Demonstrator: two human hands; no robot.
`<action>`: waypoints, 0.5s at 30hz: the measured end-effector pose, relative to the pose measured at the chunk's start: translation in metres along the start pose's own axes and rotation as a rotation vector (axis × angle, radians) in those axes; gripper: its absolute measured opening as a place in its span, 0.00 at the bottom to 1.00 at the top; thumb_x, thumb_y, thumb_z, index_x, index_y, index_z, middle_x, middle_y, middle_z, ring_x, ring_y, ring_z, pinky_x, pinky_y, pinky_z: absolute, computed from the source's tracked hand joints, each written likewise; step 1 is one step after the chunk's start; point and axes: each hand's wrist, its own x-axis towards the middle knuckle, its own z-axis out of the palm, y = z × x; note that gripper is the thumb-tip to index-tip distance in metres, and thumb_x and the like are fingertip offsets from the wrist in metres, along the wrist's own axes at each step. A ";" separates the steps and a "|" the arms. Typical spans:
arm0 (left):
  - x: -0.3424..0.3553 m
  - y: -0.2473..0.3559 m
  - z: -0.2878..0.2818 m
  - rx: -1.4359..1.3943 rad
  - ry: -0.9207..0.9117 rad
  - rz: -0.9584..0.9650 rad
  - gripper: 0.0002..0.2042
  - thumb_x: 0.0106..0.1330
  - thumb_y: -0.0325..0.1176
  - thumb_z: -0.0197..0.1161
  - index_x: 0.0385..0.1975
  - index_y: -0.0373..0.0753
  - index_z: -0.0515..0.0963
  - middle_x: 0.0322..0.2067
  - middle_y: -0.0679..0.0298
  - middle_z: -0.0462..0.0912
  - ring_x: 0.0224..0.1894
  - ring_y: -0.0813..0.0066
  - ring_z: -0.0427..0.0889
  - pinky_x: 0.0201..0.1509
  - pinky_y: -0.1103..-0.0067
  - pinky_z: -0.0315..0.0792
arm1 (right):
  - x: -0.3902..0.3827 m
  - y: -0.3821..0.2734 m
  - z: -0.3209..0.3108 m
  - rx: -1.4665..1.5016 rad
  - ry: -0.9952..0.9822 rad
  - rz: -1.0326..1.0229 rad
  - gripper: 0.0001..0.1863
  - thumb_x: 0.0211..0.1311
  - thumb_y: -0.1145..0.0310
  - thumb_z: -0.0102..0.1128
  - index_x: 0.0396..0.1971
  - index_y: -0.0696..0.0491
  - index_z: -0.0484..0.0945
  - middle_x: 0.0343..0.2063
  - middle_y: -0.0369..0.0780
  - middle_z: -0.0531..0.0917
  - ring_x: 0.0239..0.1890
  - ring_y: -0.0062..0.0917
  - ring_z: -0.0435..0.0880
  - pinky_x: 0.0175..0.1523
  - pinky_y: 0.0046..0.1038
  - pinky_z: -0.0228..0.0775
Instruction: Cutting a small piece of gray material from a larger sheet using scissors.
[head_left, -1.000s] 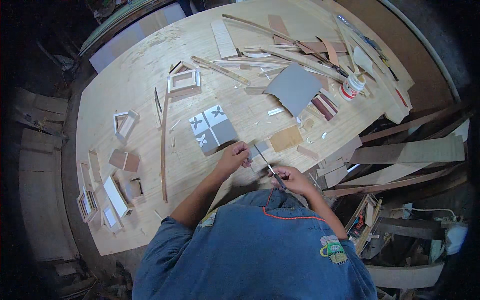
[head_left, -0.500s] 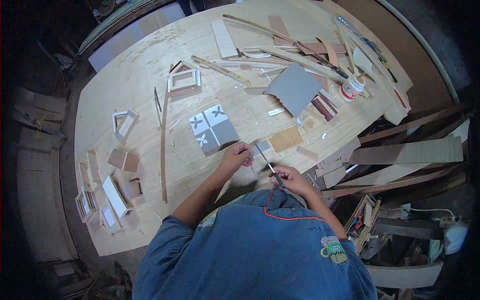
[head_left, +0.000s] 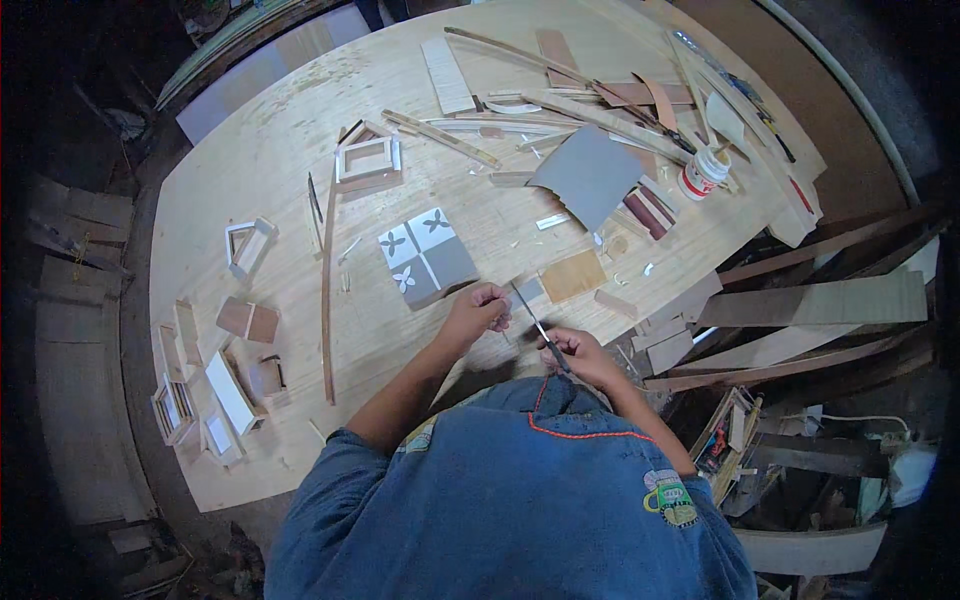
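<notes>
My right hand [head_left: 582,357] is closed around the dark handle of what look like scissors [head_left: 533,318], their slim metal blades pointing up and left. Just left of the blade tips, my left hand [head_left: 480,308] is closed in a pinch; whatever is between its fingers is too small to make out. Beyond my left hand sits a square box [head_left: 450,268] with grey and white quarters and leaf-shaped cut-outs on its top. A small grey piece [head_left: 528,290] lies by the blade tips, beside a tan rectangle [head_left: 573,277] on the table.
The pale wooden table [head_left: 290,120] carries small wooden frames and boxes [head_left: 247,320] at left. A grey sheet [head_left: 590,178], a white glue bottle [head_left: 703,175] and several wood strips [head_left: 610,118] lie at the far right. Stacked boards [head_left: 820,305] stand beyond the table's right edge.
My left hand has shifted slightly, and the gap between it and the blades looks a little wider. My right hand stays nearly in place, still gripping the scissors.
</notes>
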 end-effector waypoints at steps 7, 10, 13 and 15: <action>0.004 -0.006 -0.004 -0.012 -0.021 0.009 0.04 0.56 0.30 0.55 0.28 0.36 0.70 0.19 0.68 0.72 0.21 0.80 0.70 0.25 0.84 0.65 | 0.002 -0.001 0.000 -0.053 -0.006 -0.053 0.12 0.49 0.65 0.62 0.33 0.55 0.74 0.19 0.27 0.71 0.21 0.09 0.65 0.25 0.13 0.56; 0.003 -0.004 -0.005 -0.004 -0.014 0.007 0.04 0.56 0.29 0.54 0.26 0.37 0.70 0.19 0.68 0.72 0.20 0.81 0.72 0.25 0.84 0.69 | 0.002 -0.004 0.001 -0.055 -0.002 -0.045 0.11 0.50 0.67 0.61 0.32 0.55 0.74 0.18 0.26 0.71 0.20 0.08 0.64 0.24 0.13 0.55; 0.003 -0.006 -0.006 -0.010 -0.026 0.022 0.04 0.56 0.29 0.54 0.27 0.36 0.70 0.19 0.68 0.72 0.20 0.80 0.73 0.25 0.83 0.69 | 0.005 0.001 0.000 -0.061 0.003 -0.045 0.10 0.50 0.68 0.61 0.30 0.56 0.75 0.17 0.26 0.70 0.19 0.08 0.63 0.23 0.13 0.53; 0.005 -0.008 -0.008 -0.006 -0.018 0.016 0.04 0.56 0.29 0.54 0.27 0.36 0.70 0.19 0.67 0.72 0.20 0.80 0.73 0.25 0.83 0.69 | 0.006 0.005 0.000 -0.063 0.014 -0.046 0.09 0.50 0.68 0.61 0.30 0.56 0.75 0.17 0.25 0.70 0.19 0.07 0.62 0.23 0.13 0.53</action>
